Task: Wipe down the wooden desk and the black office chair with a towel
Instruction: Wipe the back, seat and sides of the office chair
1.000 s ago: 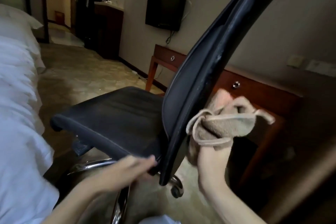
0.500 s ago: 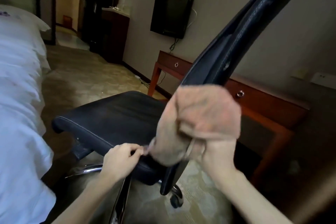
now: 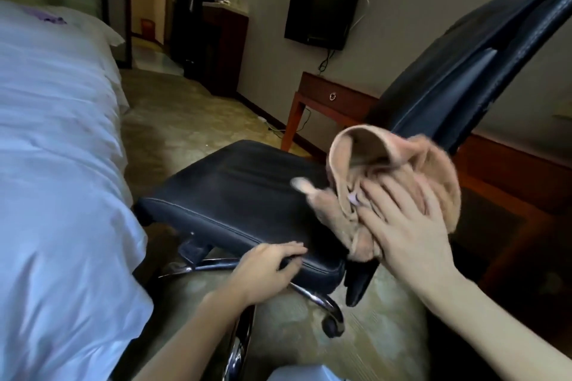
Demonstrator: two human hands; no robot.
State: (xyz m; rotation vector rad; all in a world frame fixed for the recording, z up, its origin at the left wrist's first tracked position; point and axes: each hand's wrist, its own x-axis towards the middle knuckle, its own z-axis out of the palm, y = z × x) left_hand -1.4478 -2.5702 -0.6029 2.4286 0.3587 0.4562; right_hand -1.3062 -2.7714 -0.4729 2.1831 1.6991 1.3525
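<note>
Two hands in view. Right hand (image 3: 411, 226): fingers spread flat, palm pressed against a pinkish-beige towel (image 3: 433, 170), which is bunched where the backrest (image 3: 464, 56) meets the seat; its upper fold curls open. Left hand (image 3: 266, 269): fingers curled over the near edge of the seat (image 3: 247, 189), gripping it. Black office chair (image 3: 309, 266) stands side-on, backrest leaning far-right, chrome base (image 3: 312, 295) and a caster (image 3: 332, 326) on the patterned floor (image 3: 185, 120). Wooden table (image 3: 334, 96) stands behind the chair against the wall, with a ring-pull drawer. Wall TV (image 3: 325, 3) above it. White bed (image 3: 46, 164) at left.
</note>
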